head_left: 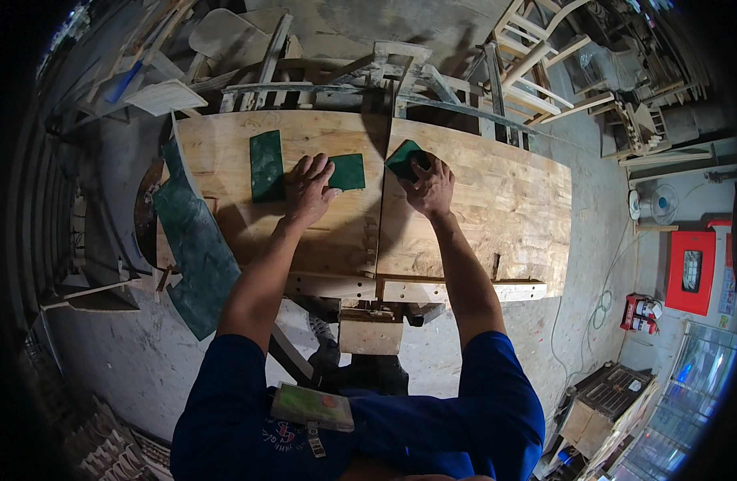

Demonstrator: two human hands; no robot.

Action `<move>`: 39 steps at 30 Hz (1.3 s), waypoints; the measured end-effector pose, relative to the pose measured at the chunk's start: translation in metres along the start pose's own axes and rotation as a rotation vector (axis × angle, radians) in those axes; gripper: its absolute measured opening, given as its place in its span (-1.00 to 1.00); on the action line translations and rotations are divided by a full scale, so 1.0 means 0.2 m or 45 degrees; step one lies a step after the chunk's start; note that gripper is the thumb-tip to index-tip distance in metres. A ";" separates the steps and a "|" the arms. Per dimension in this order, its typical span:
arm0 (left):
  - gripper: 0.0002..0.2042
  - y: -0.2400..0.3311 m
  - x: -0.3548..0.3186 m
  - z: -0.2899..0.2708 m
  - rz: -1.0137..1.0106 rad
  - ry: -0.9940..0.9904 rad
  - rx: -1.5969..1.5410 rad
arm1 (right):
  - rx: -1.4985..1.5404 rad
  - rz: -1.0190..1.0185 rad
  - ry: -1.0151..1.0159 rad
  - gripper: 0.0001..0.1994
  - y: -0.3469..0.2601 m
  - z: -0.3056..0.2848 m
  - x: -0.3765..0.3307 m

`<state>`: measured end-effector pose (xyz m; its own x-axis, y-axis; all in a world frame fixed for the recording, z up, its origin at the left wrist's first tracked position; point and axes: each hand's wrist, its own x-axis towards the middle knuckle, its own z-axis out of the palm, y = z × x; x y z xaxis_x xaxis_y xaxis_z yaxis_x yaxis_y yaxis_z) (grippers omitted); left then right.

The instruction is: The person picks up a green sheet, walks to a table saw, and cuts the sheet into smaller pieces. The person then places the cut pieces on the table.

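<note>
Two pale wooden panels lie side by side, a left panel (328, 240) and a right panel (497, 208), with a narrow seam between them. My left hand (308, 192) rests on the left panel with its fingers stretched out. It touches the edge of a small green sandpaper piece (350, 171). An upright green sandpaper strip (267, 166) lies just left of that hand. On the right panel, near the seam, my right hand (430, 188) is closed on a dark green piece of sandpaper (402, 157), pressed against the wood.
A larger green sheet (196, 248) hangs over the left edge of the work surface. Beyond the panels stand metal frames (417, 60) and wooden chair parts (537, 64). At the right are a red cabinet (691, 272), fire extinguishers (641, 313) and a fan (664, 202).
</note>
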<state>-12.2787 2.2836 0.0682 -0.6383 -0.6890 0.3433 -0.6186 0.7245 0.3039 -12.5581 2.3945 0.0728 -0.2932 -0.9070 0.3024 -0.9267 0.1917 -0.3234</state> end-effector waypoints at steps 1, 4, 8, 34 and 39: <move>-0.40 0.00 0.00 0.01 -0.004 -0.001 -0.009 | -0.006 0.001 -0.009 -0.46 0.00 0.00 0.00; -0.40 0.00 0.00 0.00 -0.008 -0.015 -0.011 | -0.051 0.008 -0.012 -0.46 0.00 0.01 0.01; -0.41 0.01 0.01 -0.02 -0.006 -0.053 -0.017 | -0.080 0.044 0.007 -0.44 0.00 0.01 0.01; -0.09 0.47 -0.22 -0.01 -0.145 -0.293 -0.744 | 0.199 0.191 0.113 -0.38 -0.32 0.04 -0.33; -0.33 0.37 -0.46 -0.08 -0.343 -0.132 -0.282 | -0.047 0.346 0.100 -0.43 -0.24 0.04 -0.21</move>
<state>-12.2578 2.4013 0.0734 -0.5158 -0.8458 0.1364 -0.6637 0.4952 0.5606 -12.4995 2.4213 0.0680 -0.5478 -0.7891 0.2779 -0.8192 0.4384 -0.3697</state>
